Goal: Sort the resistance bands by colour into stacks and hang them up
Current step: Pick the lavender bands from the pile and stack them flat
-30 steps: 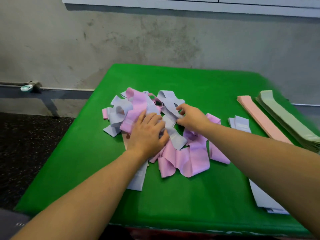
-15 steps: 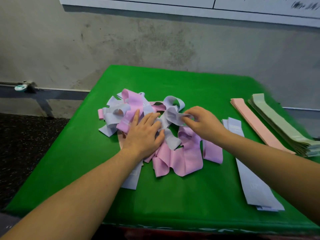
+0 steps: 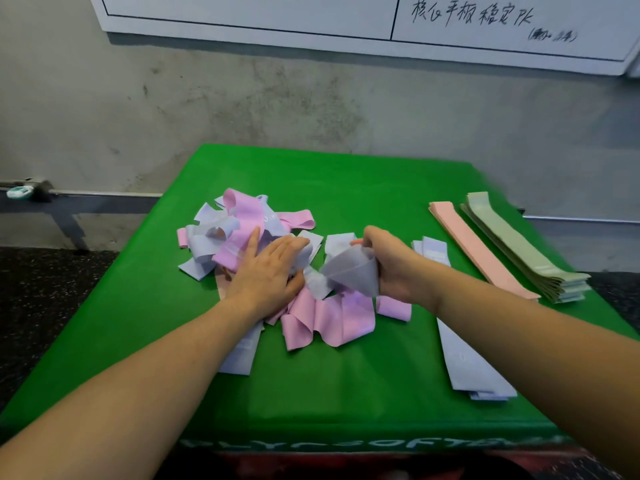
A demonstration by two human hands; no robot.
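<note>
My left hand lies flat, fingers straight and spread a little, pressing down on the pile of tangled pink and lilac bands in the middle of the green table. My right hand is just beside it, fingers curled round a lilac band that bunches into a cone shape under my grip — its loose end runs back toward the pile, and I cannot tell where it stops among the others. A long pink loop sags out of the pile toward me, folded over itself, and a flat lilac strip sticks out from under my left forearm. To the right of my right wrist lies the lilac stack, laid straight and running from mid-table to near the front edge, partly hidden by my right forearm. Farther right, well apart from the pile, the peach stack and the green stack lie side by side, angled along the table's right edge; the green one is plainly the thicker. Behind the table stands a stained concrete wall with a white board mounted high on it — some handwriting shows at its right end. A grey rail runs along the wall at left.
</note>
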